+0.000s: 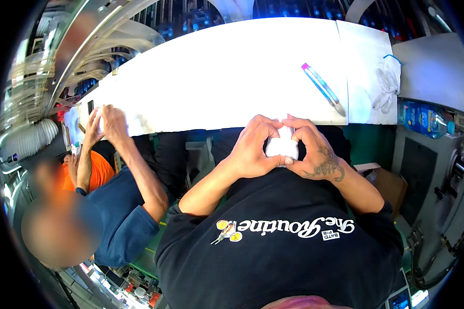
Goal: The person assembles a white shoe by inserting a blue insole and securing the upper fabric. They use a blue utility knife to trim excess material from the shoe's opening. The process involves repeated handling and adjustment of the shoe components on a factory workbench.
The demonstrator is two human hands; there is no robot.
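Between my two hands, just off the near edge of the white table (pixel 216 77), is a small smooth white piece (pixel 282 149) whose kind I cannot make out. My left hand (pixel 257 146) is closed around its left side, the thumb along the lower edge and the fingers at the top. My right hand (pixel 314 147) grips the right side in the same way. The fingertips of both hands nearly meet above the piece, and the thumbs come together below it.
A slim blue tool with a pink end (pixel 322 88) lies on the table. White gloves (pixel 387 82) rest near its right end, and a blue-labelled plastic bottle (pixel 425 119) lies beyond. At left, a co-worker's hands (pixel 108 123) hold something at the table edge; another person in orange sits farther left.
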